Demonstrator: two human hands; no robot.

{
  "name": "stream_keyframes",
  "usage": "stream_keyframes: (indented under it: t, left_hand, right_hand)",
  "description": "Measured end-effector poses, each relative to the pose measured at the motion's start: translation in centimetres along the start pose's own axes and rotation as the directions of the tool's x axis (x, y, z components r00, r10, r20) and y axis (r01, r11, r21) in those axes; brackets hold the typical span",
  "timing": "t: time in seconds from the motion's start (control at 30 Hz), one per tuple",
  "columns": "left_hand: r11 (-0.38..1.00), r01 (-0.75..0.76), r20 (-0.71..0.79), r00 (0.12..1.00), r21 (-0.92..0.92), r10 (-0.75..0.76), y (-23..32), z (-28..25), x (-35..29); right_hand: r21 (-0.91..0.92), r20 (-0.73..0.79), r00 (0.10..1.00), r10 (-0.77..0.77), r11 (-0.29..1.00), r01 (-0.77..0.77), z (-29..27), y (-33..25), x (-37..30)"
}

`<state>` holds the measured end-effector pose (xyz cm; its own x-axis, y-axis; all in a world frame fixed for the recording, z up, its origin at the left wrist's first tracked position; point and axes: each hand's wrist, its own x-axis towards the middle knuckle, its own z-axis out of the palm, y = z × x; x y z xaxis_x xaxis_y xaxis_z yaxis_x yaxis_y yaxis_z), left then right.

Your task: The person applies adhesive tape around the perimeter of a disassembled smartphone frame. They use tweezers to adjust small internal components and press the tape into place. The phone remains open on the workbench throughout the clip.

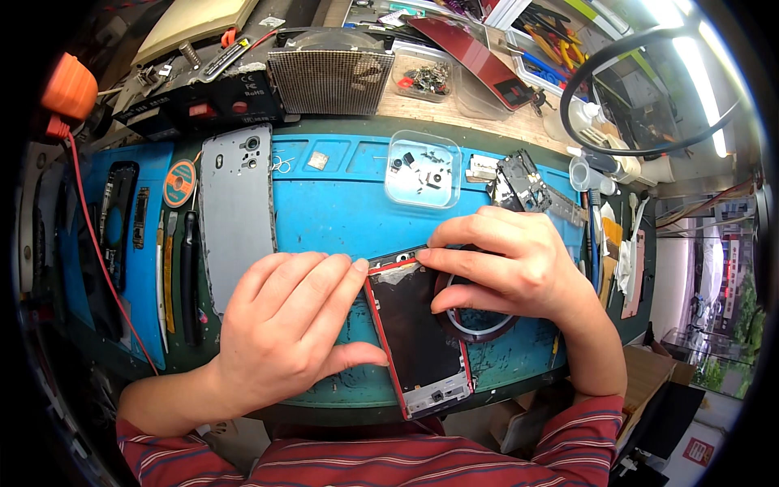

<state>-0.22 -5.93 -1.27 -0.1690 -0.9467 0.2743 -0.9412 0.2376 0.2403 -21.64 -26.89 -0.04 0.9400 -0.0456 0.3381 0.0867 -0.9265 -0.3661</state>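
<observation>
A phone frame (415, 333) with red edges and a black inner face lies tilted at the front of the blue mat. My left hand (296, 325) has its fingers stretched out, the fingertips at the frame's top left corner and the thumb apart by its left side. At the top edge, my right hand (507, 264) touches the frame with its fingertips. Its bent fingers and thumb hold a roll of tape (487, 333), a dark ring with a pale inner core that overlaps the frame's right side. My right hand covers the top of the roll.
A blue work mat (324, 203) spreads under the phone frame. Behind stands a clear tray of small parts (422, 191), with dark phone parts (523, 183) to its right. A grey phone back cover (237, 211) and slim tools (170, 276) lie left. A fan box (329, 77) stands behind.
</observation>
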Motion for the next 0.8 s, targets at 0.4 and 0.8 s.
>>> stream_keyframes:
  t: [0.4, 0.8]
  left_hand:
    - [0.996, -0.039, 0.055, 0.998, 0.077, 0.035, 0.21, 0.01, 0.54]
    - [0.992, -0.05, 0.066, 0.997, 0.114, 0.043, 0.44, -0.09, 0.72]
  right_hand:
    - [0.012, -0.006, 1.0, 0.019, 1.0, -0.019, -0.09, -0.07, -0.14]
    - [-0.039, 0.015, 1.0, -0.006, 0.999, 0.007, -0.25, -0.21, -0.27]
